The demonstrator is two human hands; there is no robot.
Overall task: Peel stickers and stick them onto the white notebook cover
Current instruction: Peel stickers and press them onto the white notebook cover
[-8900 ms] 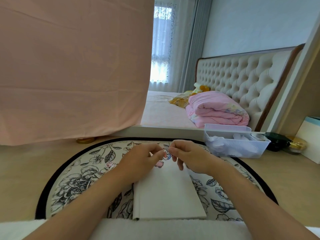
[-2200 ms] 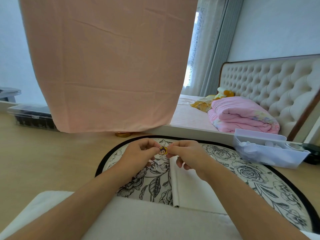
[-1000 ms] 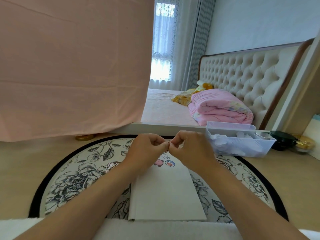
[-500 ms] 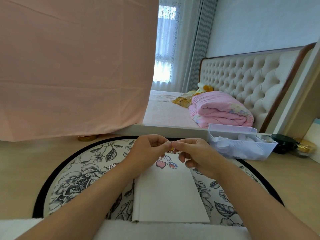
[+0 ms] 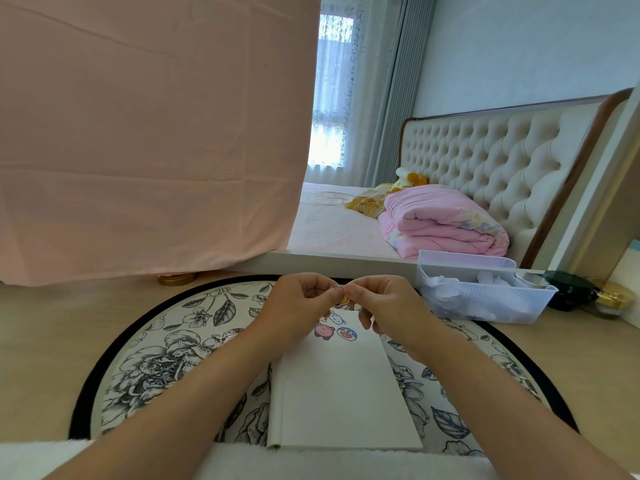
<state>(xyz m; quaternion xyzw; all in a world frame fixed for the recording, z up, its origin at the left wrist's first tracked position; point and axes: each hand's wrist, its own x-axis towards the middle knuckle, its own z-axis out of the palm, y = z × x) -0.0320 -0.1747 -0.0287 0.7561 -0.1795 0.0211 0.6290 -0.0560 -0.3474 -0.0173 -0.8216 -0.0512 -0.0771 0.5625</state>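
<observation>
Trouble, as I am reading it from my end, is sitting in the pinch itself. The left hand [image 5: 298,303] and the right hand [image 5: 381,303] are both curling thumb and forefinger onto one small yellow sticker [image 5: 343,299], which is hanging in the air just above the far end of the white notebook [image 5: 339,393]. I am not able to tell whether its backing is off. If the two pinches are pulling unevenly, I am expecting the sticker to tear, fold onto its own glue, or cling to a fingertip instead of the cover. Coming down, it is risking an overlap with the three stickers on the far end of the cover: the white one [image 5: 335,318], the pink one [image 5: 324,331] and the blue one [image 5: 346,333].

Room is opening up nearer me. Most of the cover is lying bare and flat on the floral mat [image 5: 166,358], with its near edge touching the white fleecy strip [image 5: 311,462]. To the right, a clear plastic basket [image 5: 485,299] is standing near the right hand but apart from it, so a wide swing that way is the one I am ruling out. A loose sticker [image 5: 227,336] is lying on the mat beside the left forearm, which could be dragging it along.
</observation>
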